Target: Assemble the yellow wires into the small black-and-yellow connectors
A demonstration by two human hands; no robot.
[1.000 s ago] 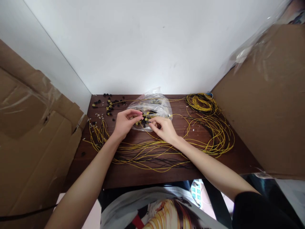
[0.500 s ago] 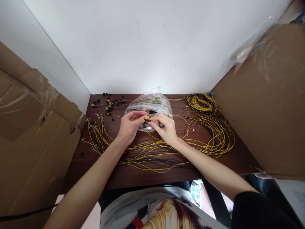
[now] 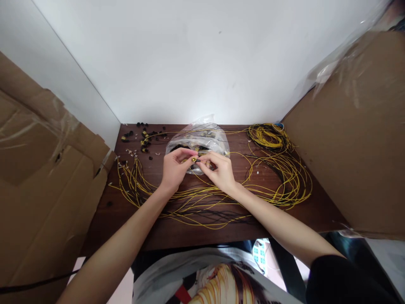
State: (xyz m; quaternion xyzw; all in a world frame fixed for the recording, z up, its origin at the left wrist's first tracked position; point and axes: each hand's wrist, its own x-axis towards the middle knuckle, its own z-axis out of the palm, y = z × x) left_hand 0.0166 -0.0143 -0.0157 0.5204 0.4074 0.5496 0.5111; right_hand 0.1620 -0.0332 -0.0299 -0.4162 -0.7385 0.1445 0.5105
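A small yellow and black part [image 3: 194,159] is pinched between the thumb and fingers of my left hand [image 3: 176,168]. From the right, my right hand [image 3: 219,169] pinches the short black end of the same part, so both sets of fingertips nearly touch. Under and behind the fingers lies a clear plastic bag [image 3: 218,137] with black and yellow pieces inside. Long yellow and black wires [image 3: 202,194] run across the table below both hands. How the wires meet the held part is too small to tell.
Loose black and yellow pieces [image 3: 144,141] lie at the back left of the brown table [image 3: 190,240]. A wire coil [image 3: 267,137] sits at the back right. Cardboard walls [image 3: 47,190] stand on both sides, with a white wall [image 3: 196,63] behind.
The yellow part has turned between the fingers and now shows a round face with a dark centre. My left hand has shifted slightly right; my right hand has hardly moved.
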